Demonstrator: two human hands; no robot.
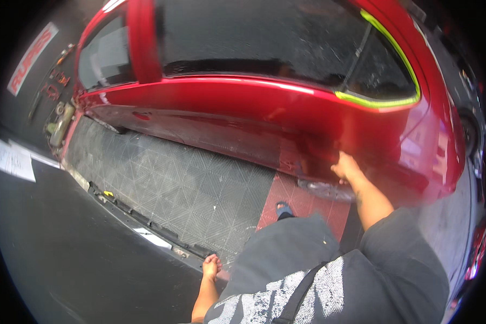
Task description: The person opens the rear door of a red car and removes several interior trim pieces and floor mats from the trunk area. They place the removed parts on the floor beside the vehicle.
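Dark-grey, white-printed fabric shirt [362, 275] fills lower right, bare left hand [211, 267] curled at lower centre, part-curled right hand [346, 167] beside glossy red metal car [227, 108] across top, both grips unclear, bodywork likely rigid, slick, best palmed flat.

Right hand [346, 167] by red car [227, 93]; left hand [211, 267] near black strip [168, 234].

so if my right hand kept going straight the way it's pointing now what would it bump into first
Most likely the red rear side panel, right in front of your right hand. Depth is hard to judge here, so your fingertips may be touching it now.
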